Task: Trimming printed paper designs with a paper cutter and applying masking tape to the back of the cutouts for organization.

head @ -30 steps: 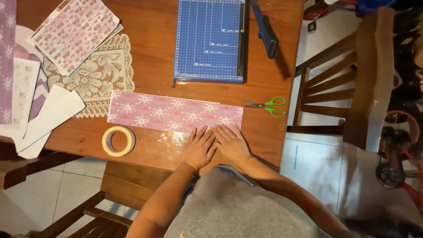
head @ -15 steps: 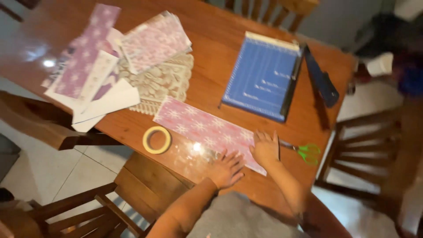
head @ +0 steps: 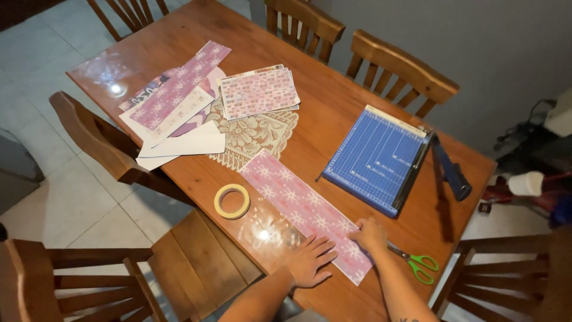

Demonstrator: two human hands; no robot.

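A long pink strip of patterned paper (head: 298,206) with white snowflakes lies diagonally on the wooden table (head: 196,27). My left hand (head: 311,260) rests flat, fingers spread, on the table beside the strip's near edge. My right hand (head: 370,234) presses on the strip's right end with curled fingers. Green-handled scissors (head: 417,263) lie just right of my right hand. A roll of tape (head: 232,201) sits left of the strip.
A blue paper trimmer (head: 381,158) with a raised dark blade arm stands at the right. A lace doily (head: 256,136) and stacks of patterned and white paper (head: 179,101) lie at the left. Wooden chairs surround the table.
The view has swung and pulled back, showing more of the table and chairs. My hands have moved apart, the left now off the strip, the right at its end.
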